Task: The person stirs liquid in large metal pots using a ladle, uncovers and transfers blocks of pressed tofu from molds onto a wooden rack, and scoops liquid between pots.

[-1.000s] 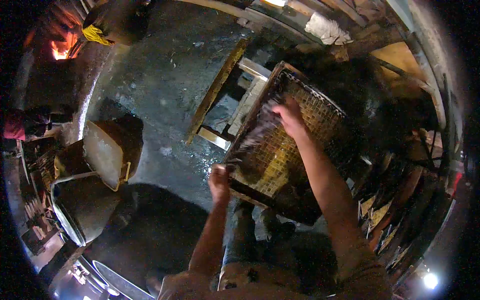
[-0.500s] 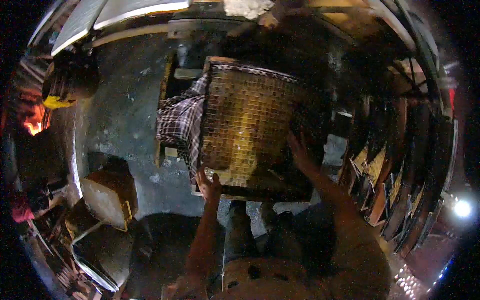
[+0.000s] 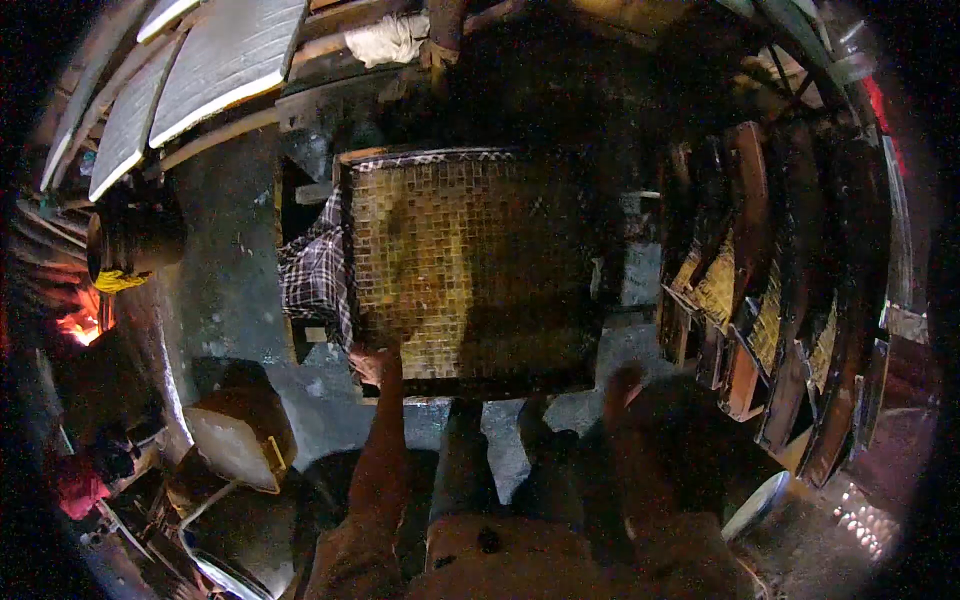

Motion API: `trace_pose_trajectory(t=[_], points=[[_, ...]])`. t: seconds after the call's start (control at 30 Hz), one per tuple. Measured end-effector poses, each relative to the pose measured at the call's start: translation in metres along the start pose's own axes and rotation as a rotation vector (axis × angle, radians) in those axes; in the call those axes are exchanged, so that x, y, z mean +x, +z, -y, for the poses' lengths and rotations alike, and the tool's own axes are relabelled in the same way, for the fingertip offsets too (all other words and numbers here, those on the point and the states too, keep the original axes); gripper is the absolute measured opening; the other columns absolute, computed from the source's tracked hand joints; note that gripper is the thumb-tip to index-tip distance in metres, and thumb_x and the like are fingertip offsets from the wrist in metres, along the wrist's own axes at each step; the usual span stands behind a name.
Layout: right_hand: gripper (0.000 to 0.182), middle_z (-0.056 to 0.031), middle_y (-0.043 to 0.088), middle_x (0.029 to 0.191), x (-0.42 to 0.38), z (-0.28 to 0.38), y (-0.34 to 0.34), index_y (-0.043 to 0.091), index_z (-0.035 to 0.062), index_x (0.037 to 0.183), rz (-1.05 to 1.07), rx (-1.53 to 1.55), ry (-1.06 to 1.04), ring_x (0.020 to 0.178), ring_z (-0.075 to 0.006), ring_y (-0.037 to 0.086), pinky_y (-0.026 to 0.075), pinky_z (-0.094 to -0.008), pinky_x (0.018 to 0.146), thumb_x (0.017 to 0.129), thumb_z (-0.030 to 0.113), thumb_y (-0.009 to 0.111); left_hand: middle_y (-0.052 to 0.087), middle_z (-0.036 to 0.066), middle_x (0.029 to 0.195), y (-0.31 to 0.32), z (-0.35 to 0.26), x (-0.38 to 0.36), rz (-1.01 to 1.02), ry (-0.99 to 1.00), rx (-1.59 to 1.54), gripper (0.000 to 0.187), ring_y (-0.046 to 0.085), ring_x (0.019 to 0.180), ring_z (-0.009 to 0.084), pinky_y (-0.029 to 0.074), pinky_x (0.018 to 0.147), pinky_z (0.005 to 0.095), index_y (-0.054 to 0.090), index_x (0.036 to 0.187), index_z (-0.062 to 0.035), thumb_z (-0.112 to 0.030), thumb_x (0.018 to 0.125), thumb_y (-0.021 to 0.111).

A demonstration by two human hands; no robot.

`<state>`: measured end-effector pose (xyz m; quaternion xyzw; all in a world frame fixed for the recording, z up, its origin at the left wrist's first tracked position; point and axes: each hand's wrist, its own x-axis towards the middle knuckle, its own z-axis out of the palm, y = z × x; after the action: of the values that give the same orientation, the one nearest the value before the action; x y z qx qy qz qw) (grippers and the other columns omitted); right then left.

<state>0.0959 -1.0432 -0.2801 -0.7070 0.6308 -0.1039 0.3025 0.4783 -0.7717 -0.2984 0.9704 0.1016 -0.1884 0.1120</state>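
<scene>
A woven mat panel (image 3: 420, 270) in a dark wooden frame lies in front of me, its right side in shadow. A dark checked cloth (image 3: 318, 268) hangs over the frame's left edge. At the near left corner, my left hand (image 3: 368, 364) is closed on the frame's edge and the cloth there. My right hand (image 3: 624, 384) is away from the frame, just past its near right corner; it is dark and blurred, and its fingers cannot be made out.
Several framed woven panels (image 3: 760, 300) stand upright at the right. A square tin (image 3: 232, 442) is at the lower left. Fire (image 3: 85, 325) burns at the far left below a dark pot (image 3: 135, 235). White sheets (image 3: 225, 70) lie at the upper left.
My right hand has come off the woven panel and drawn back toward me. My left hand remains at the near left corner. The view has shifted, with the panel now further left.
</scene>
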Motion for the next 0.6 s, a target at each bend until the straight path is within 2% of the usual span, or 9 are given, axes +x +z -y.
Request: trace_pose_trajectory(t=[0.23,0.33,0.37,0.4,0.43,0.5,0.53,0.57,0.6], points=[[0.038,-0.0083,0.061,0.089,-0.158,0.062,0.069,0.052,0.0048,0.113,0.631,1.112,1.087,0.079,-0.0211,0.060,0.050,-0.0336,0.062,0.087,0.032,0.057,0.057,0.013,0.111,-0.117,-0.053,-0.035,0.128,0.443,-0.378,0.061,0.057,0.095,0.0283,0.047,0.076,0.0414,0.043,0.126,-0.0052,-0.031,0.075,0.064],[0.044,-0.0092,0.060,0.098,-0.091,0.168,0.022,0.049,0.0043,0.117,0.439,1.424,0.919,0.090,-0.0247,0.059,0.052,-0.0366,0.070,0.084,0.030,0.061,0.056,0.012,0.113,-0.167,-0.131,-0.059,0.292,0.764,-0.729,0.055,0.057,0.097,0.0266,0.047,0.076,0.0384,0.045,0.124,-0.0055,-0.023,0.076,0.064],[0.046,-0.0099,0.056,0.106,-0.053,0.171,0.013,0.047,0.0056,0.120,0.519,1.070,0.375,0.097,-0.0258,0.056,0.051,-0.0384,0.073,0.084,0.032,0.060,0.056,0.012,0.113,-0.185,-0.161,-0.064,0.278,0.919,-0.761,0.053,0.057,0.097,0.0261,0.047,0.077,0.0374,0.045,0.124,-0.0057,-0.020,0.076,0.064],[0.044,-0.0102,0.055,0.109,0.002,0.140,0.019,0.049,0.0060,0.119,0.580,1.378,0.179,0.101,-0.0253,0.054,0.050,-0.0386,0.077,0.086,0.034,0.057,0.056,0.012,0.114,-0.204,-0.190,-0.067,0.237,1.081,-0.772,0.052,0.056,0.098,0.0255,0.047,0.077,0.0364,0.046,0.124,-0.0058,-0.017,0.077,0.064],[0.043,-0.0104,0.053,0.113,0.056,0.102,0.030,0.050,0.0064,0.118,0.702,1.699,-0.003,0.105,-0.0249,0.053,0.049,-0.0387,0.082,0.087,0.036,0.054,0.056,0.012,0.114,-0.224,-0.217,-0.069,0.120,1.250,-0.710,0.050,0.056,0.099,0.0250,0.047,0.077,0.0354,0.046,0.123,-0.0059,-0.014,0.077,0.064],[0.039,-0.0123,0.055,0.109,0.093,0.238,-0.111,0.049,0.0035,0.116,0.429,1.382,0.144,0.100,-0.0266,0.055,0.050,-0.0391,0.080,0.087,0.030,0.051,0.060,0.007,0.105,-0.256,-0.264,-0.074,-0.389,1.614,-0.346,0.042,0.060,0.088,0.0187,0.051,0.063,0.0331,0.054,0.115,-0.0087,0.000,0.075,0.064],[0.038,-0.0133,0.056,0.107,0.101,0.276,-0.169,0.049,0.0021,0.115,0.390,1.337,0.101,0.098,-0.0274,0.056,0.051,-0.0393,0.079,0.087,0.027,0.050,0.060,0.006,0.102,-0.311,-0.286,-0.119,0.473,1.236,-0.836,0.035,0.060,0.088,0.0185,0.051,0.065,0.0333,0.054,0.110,-0.0100,-0.005,0.077,0.065],[0.036,-0.0142,0.057,0.105,0.101,0.309,-0.227,0.049,0.0007,0.114,0.364,1.314,0.027,0.095,-0.0282,0.058,0.052,-0.0394,0.078,0.087,0.024,0.049,0.061,0.004,0.100,-0.368,-0.310,-0.166,0.932,0.476,-1.465,0.029,0.060,0.089,0.0183,0.051,0.068,0.0335,0.055,0.105,-0.0112,-0.010,0.079,0.066],[0.034,-0.0152,0.058,0.103,0.094,0.335,-0.283,0.048,-0.0008,0.113,0.339,1.300,-0.050,0.093,-0.0291,0.059,0.053,-0.0396,0.077,0.087,0.021,0.047,0.061,0.004,0.098,-0.408,-0.320,-0.204,0.867,0.541,-1.543,0.028,0.060,0.087,0.0179,0.051,0.065,0.0326,0.054,0.105,-0.0112,-0.011,0.079,0.065]])
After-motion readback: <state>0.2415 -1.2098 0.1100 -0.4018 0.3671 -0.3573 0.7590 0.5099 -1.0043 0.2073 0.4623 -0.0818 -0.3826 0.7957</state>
